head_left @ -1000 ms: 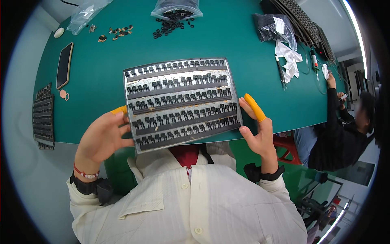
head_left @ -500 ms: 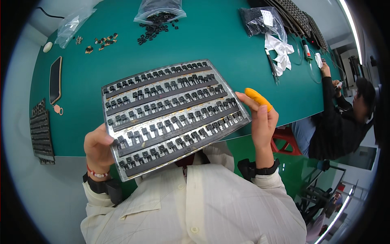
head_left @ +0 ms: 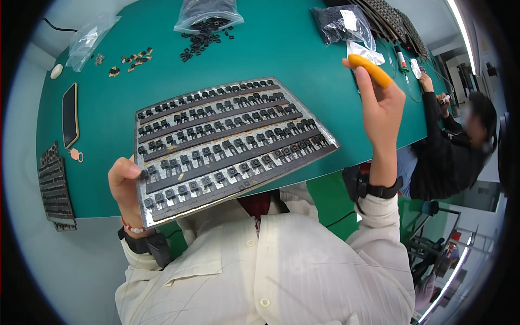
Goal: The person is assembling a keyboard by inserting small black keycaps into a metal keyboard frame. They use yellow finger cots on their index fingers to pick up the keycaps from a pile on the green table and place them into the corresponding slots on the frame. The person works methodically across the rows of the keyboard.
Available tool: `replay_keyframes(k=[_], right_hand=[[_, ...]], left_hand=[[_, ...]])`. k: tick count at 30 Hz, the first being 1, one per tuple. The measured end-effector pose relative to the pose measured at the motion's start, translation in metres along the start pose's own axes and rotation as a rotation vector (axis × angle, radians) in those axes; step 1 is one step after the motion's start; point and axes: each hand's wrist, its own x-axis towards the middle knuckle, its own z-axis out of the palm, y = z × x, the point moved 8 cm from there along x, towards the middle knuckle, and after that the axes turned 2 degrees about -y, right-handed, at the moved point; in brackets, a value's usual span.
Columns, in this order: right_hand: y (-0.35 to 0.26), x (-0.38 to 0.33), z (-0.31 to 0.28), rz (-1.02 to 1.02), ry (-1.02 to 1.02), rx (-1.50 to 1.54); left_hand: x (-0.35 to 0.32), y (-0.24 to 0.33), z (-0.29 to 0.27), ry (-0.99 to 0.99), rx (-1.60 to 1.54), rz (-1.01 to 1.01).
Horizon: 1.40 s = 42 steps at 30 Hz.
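My left hand [head_left: 123, 187] grips the left edge of a flat metal tray [head_left: 304, 110], its thumb on top near the lower left corner. Rows of small black square components with legs [head_left: 233, 172] stand on the tray between long dark strips. The tray is tilted in front of my chest. Raised off to the right, my right hand [head_left: 379, 103] holds nothing that I can see; a yellow finger cot [head_left: 371, 70] covers one finger. Its fingers are stretched upward, slightly apart, beside a white crumpled tissue [head_left: 364, 53] and partly over a dark thin tool, mostly hidden.
A clear bag of black parts [head_left: 208, 16] spills onto the green table [head_left: 260, 59]. Another bag [head_left: 342, 24], stacked dark trays [head_left: 379, 19] and a syringe [head_left: 401, 58] are at far right. A phone [head_left: 70, 115] and another filled tray [head_left: 55, 187] lie left. A co-worker [head_left: 455, 146] sits right.
My right hand has let go of the tray's right edge and moved up and right toward the tissue. The left hand still holds the tray, which has shifted and tilted slightly.
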Motion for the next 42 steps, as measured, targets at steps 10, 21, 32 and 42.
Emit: replay_keyframes(k=[10, 21, 32, 42], right_hand=[[0.017, 0.01, 0.079, -0.307, -0.647, -0.348], [0.019, 0.008, 0.127, -0.338, -0.783, -0.209], [0.022, 0.012, 0.127, -0.251, -0.81, -0.193], [0.03, 0.018, 0.09, -0.146, -0.616, -0.183]], left_hand=[[0.005, 0.013, 0.005, 0.054, -0.04, 0.03], [0.003, 0.01, 0.004, -0.043, -0.095, -0.031], [0.004, 0.013, 0.002, -0.041, -0.059, -0.036], [0.0, 0.018, -0.003, -0.048, 0.011, -0.048]])
